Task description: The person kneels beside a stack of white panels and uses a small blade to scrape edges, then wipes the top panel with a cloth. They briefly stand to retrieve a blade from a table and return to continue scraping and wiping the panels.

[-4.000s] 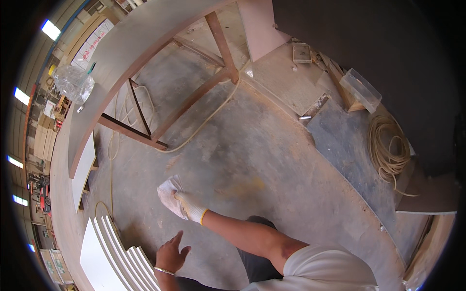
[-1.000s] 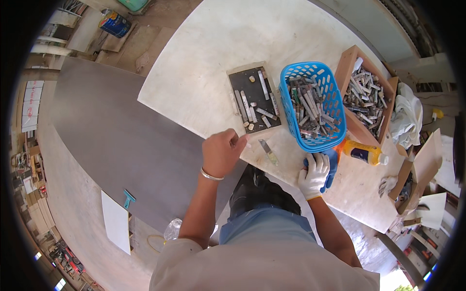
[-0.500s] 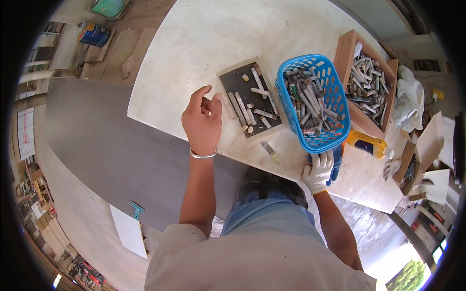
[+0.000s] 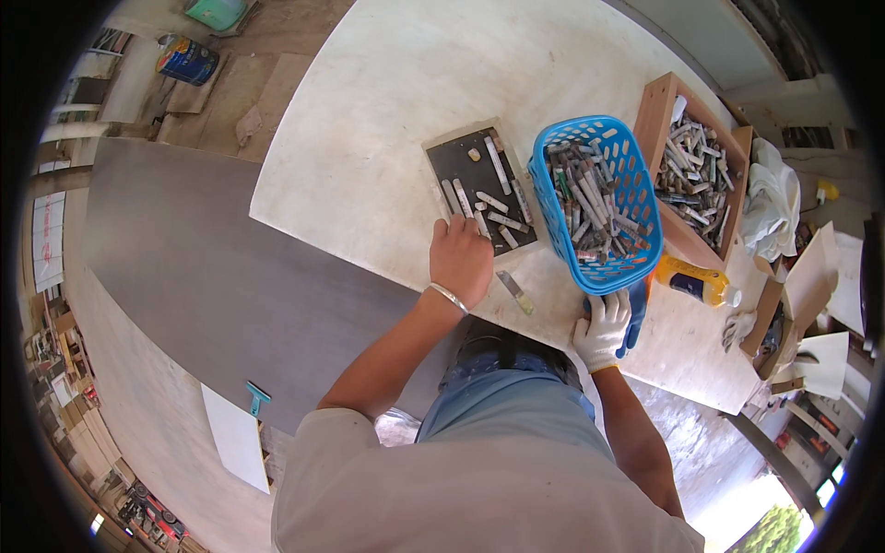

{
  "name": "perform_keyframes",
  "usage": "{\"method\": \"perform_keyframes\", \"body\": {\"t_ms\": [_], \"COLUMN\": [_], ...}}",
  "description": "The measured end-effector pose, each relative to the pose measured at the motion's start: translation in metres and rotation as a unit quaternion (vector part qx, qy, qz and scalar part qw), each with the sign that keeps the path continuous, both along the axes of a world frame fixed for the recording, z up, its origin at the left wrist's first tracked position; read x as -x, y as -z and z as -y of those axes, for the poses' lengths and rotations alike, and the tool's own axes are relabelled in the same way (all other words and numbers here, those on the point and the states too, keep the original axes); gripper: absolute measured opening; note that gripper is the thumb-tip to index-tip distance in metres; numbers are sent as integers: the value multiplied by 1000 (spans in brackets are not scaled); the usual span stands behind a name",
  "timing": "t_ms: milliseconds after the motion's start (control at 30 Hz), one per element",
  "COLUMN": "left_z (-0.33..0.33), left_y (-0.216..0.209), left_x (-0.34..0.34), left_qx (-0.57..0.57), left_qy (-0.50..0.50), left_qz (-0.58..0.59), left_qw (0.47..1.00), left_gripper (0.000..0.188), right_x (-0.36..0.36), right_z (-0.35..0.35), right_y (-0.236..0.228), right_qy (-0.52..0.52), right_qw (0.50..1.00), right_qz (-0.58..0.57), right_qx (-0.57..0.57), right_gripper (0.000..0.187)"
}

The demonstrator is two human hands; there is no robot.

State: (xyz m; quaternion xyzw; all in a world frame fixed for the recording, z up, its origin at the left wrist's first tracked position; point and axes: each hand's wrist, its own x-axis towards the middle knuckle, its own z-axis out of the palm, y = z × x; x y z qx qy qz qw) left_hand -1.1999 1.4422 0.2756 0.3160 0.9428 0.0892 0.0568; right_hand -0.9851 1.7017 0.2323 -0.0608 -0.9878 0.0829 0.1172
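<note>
My bare left hand, with a silver bangle at the wrist, reaches over the near left corner of a shallow dark-bottomed tray. Its fingers are bent together and point down among the small pieces there; whatever they pinch is hidden. Several crayon-like sticks with pale wrappers lie scattered in the tray. My right hand wears a white knitted glove and rests, fingers stretched out, at the table edge against the near end of a blue plastic basket. A blue glove-like piece lies beside it.
More sticks fill the basket and a wooden box behind it. A putty knife lies near the table's front edge. At right are a bottle of yellow liquid, a white plastic bag and open cardboard. A grey board spreads left.
My left hand has moved right and down onto the tray's near left corner, where small pieces are now covered. Its fingers were raised and curled before. The right hand has stayed in place.
</note>
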Motion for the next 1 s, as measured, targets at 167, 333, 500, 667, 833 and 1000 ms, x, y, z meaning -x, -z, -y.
{"method": "perform_keyframes", "body": {"t_ms": [167, 333, 500, 667, 833, 1000], "left_z": [-1, 15, 27, 35, 43, 53], "left_y": [2, -4, -21, -39, -57, -62], "left_x": [8, -10, -36, -37, -33, -32], "left_qx": [-25, -196, -455, -545, -610, -601], "left_qy": [18, -1, -138, -97, -94, -71], "left_qz": [-28, -49, 133, 97, 118, 154], "left_qw": [999, 979, 870, 827, 778, 781], "left_gripper": [10, 13, 26, 27, 32, 32], "right_x": [0, -1, -1, -3, -2, -2], "right_z": [1, 1, 0, 1, 1, 2], "right_y": [-1, -3, -3, -1, 1, 0], "right_qy": [3, 6, 9, 6, 9, 8], "right_qw": [1000, 1000, 1000, 1000, 1000, 1000], "right_qz": [-2, -2, 8, 1, 0, -8], "right_qx": [-2, 3, 10, -5, 0, -7], "right_gripper": [58, 58, 59, 60, 59, 59]}}
